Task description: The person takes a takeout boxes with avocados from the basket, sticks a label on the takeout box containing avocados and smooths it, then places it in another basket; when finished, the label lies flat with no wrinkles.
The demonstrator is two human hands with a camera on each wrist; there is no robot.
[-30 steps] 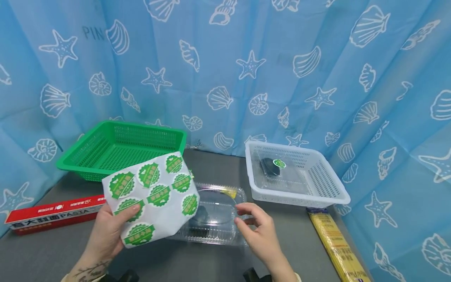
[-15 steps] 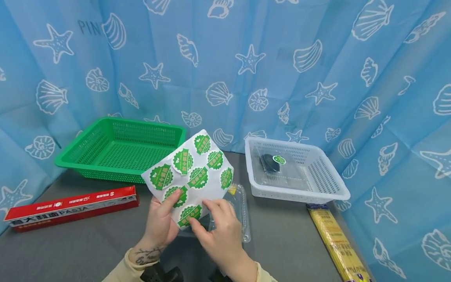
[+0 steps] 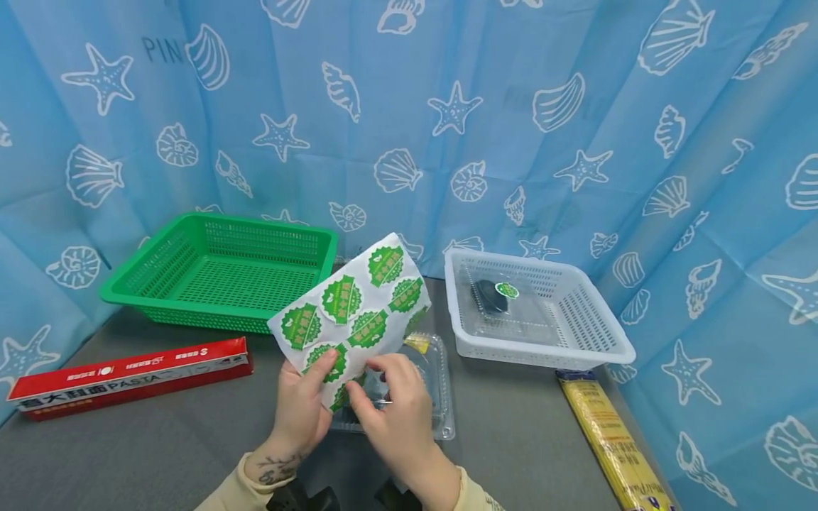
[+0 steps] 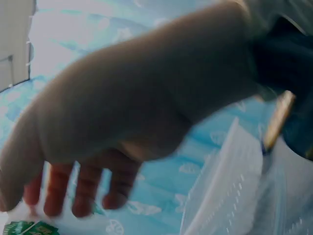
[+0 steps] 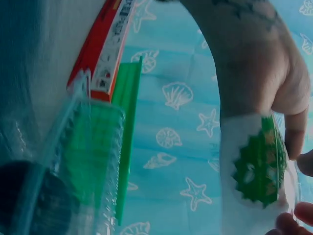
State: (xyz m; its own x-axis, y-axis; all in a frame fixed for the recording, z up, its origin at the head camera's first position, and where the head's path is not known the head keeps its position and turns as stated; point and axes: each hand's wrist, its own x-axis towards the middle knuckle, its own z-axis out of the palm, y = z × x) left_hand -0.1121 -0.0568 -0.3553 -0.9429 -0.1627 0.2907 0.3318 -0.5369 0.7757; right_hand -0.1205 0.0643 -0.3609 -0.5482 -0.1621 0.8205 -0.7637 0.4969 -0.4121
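A white sheet of round green stickers [image 3: 351, 312] is held up at a tilt over the table. My left hand [image 3: 299, 408] grips its lower left corner, thumb lying across the front. At the sheet's lower right edge, the thumb and forefinger of my right hand [image 3: 402, 415] pinch the rim, where the sheet bends back; whether a sticker is lifted there is too small to tell. Behind the hands lies a clear plastic clamshell box [image 3: 442, 387], partly hidden. A dark round thing [image 5: 34, 200] shows through its wall in the right wrist view.
A green basket [image 3: 224, 323] stands back left, with a red pasta box [image 3: 131, 376] before it. Back right, a white basket [image 3: 543, 355] holds a clear container [image 3: 476, 312] bearing a green sticker. A yellow pasta packet [image 3: 610, 440] lies at the right.
The sticker sheet has moved right and up in my left hand and tilted further. My right hand has come from beside the clear box to the sheet's lower edge.
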